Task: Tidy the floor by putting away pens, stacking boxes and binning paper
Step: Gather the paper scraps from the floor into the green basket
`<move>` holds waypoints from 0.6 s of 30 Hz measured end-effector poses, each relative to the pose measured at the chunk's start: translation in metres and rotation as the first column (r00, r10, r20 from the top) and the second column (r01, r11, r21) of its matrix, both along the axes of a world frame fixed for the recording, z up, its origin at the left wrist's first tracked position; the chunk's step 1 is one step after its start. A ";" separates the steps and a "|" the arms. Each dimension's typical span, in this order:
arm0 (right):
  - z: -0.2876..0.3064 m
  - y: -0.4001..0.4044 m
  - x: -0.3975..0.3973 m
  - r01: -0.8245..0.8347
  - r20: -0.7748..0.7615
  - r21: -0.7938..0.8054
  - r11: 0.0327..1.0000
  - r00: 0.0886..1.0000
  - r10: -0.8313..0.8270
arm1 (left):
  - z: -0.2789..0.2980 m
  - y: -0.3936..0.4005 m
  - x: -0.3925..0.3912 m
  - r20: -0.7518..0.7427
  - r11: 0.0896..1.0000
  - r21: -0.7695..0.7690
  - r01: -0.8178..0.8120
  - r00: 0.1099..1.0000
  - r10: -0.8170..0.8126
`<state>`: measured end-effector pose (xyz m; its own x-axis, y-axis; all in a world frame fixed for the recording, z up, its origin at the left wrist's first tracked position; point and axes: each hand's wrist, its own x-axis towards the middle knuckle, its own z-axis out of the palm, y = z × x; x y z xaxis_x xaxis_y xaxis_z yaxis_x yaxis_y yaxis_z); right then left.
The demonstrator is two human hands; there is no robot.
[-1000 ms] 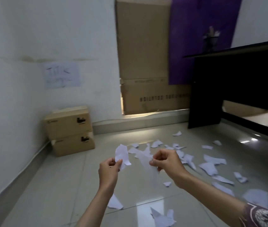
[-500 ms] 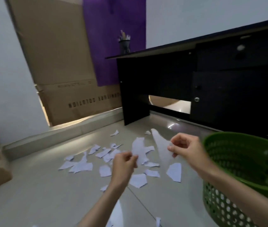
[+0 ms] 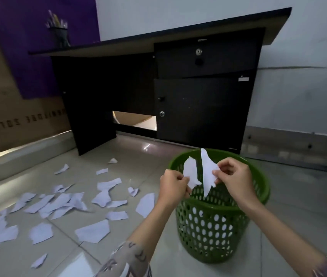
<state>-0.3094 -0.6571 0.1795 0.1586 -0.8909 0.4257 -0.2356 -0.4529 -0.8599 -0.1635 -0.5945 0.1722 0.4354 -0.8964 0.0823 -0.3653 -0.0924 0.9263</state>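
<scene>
Two scraps over the bin, and plenty of ways to miss

From my seat: the left hand (image 3: 173, 183) pinches one scrap (image 3: 191, 173) and the right hand (image 3: 233, 176) pinches a second scrap (image 3: 208, 172), fingers clenched on each, both held just above the rim of the green bin (image 3: 258, 198). My worry is the left scrap: it sits over the near-left edge of the rim, so if I let go there it could flutter down outside onto the floor (image 3: 158, 262). Torn paper drifts sideways, and the tall pointed one may catch on the rim and hang. The bin looks light, so a knock from a wrist could tip it. Loads more scraps (image 3: 90, 232) lie on the floor off to the left, so the binning looks far from done.
</scene>
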 end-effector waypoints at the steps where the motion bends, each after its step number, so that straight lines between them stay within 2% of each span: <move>1: -0.003 -0.003 -0.003 0.016 -0.004 0.014 1.000 1.000 -0.016 | -0.002 -0.003 0.000 -0.006 1.000 0.021 0.002 1.000 -0.002; 8: -0.016 -0.018 -0.002 -0.001 -0.007 0.128 0.992 1.000 0.002 | -0.014 0.005 0.024 -0.023 0.996 -0.020 -0.087 0.996 0.086; 18: -0.020 0.013 0.059 -0.212 0.032 0.099 0.972 0.977 0.210 | -0.025 0.054 0.082 0.012 0.971 0.022 -0.237 0.971 0.237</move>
<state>-0.2509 -0.6444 0.1592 0.3397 -0.8770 0.3399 -0.1255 -0.4004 -0.9077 -0.0818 -0.5404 0.1474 0.6350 -0.7695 0.0679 -0.3386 -0.1982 0.9198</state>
